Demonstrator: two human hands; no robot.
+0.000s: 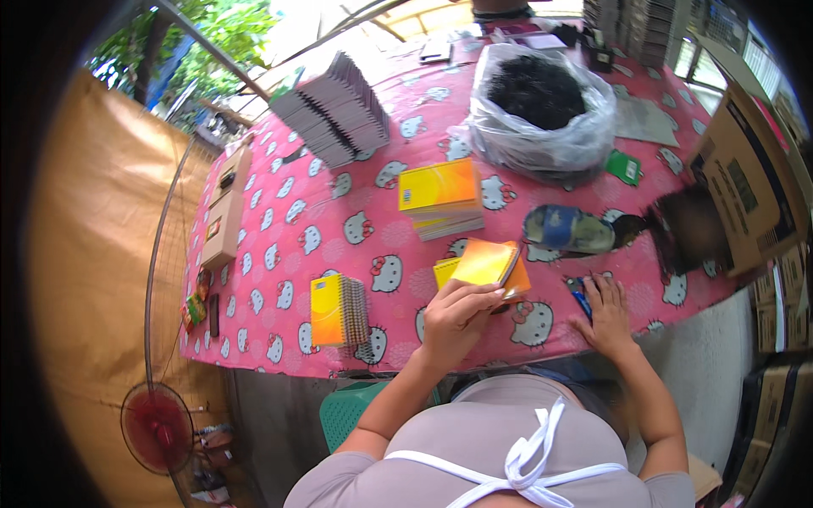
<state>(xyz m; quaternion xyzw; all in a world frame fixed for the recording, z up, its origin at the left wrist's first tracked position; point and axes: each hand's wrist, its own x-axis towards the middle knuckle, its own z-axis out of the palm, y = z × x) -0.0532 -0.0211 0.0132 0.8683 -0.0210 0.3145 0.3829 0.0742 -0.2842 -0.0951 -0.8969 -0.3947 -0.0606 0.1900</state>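
Note:
My left hand (461, 320) grips a small notebook (483, 263) with a yellow and orange cover, tilted above the table. More yellow and orange covers show partly beneath it; how many is hidden. My right hand (607, 317) lies with fingers stretched out on the table, beside a small blue-handled tool (580, 295). The fingers partly cover that tool, so its kind cannot be made out. Farther off stands a stack of yellow-orange notebooks (438, 188). To the left is another stack of notebooks (330, 311) with spiral bindings on its right side.
A pink patterned cloth (326, 241) covers the table. A plastic bag (542, 157) of black strands stands at the back. A bottle (563, 230) lies on its side near a cardboard box (749, 182). A tall grey stack (334, 110) stands far left; a fan (157, 427) is lower left.

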